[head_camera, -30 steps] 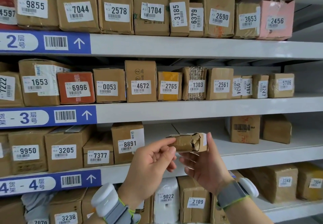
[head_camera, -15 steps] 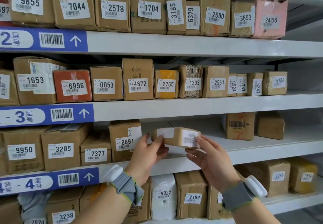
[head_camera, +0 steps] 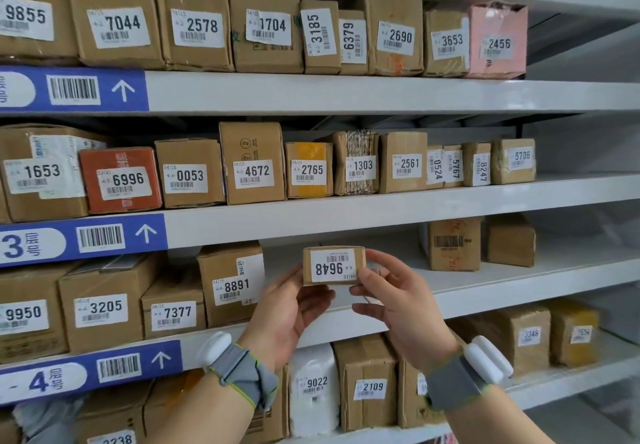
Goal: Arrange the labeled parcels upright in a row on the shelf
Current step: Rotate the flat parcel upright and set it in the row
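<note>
A small brown parcel [head_camera: 333,265] hangs in front of shelf 4 [head_camera: 485,291], its white label facing me upside down and reading 9648. My left hand [head_camera: 291,312] holds its left and lower edge with fingers and thumb. My right hand [head_camera: 394,291] pinches its right end. The parcel sits just right of parcel 8891 [head_camera: 231,284], which ends a row with 7377 [head_camera: 175,312] and 3205 [head_camera: 100,308].
Two brown boxes [head_camera: 453,244] [head_camera: 509,241] stand deep on shelf 4 at the right, with bare shelf between them and 8891. Shelves above hold full rows of labeled parcels. Below, parcels 9022 [head_camera: 313,388] and 2109 [head_camera: 369,384] stand upright.
The parcel has been turned in my hands: first its torn end showed, then a side label, now the 9648 label faces me. It also rose slightly toward shelf 4.
</note>
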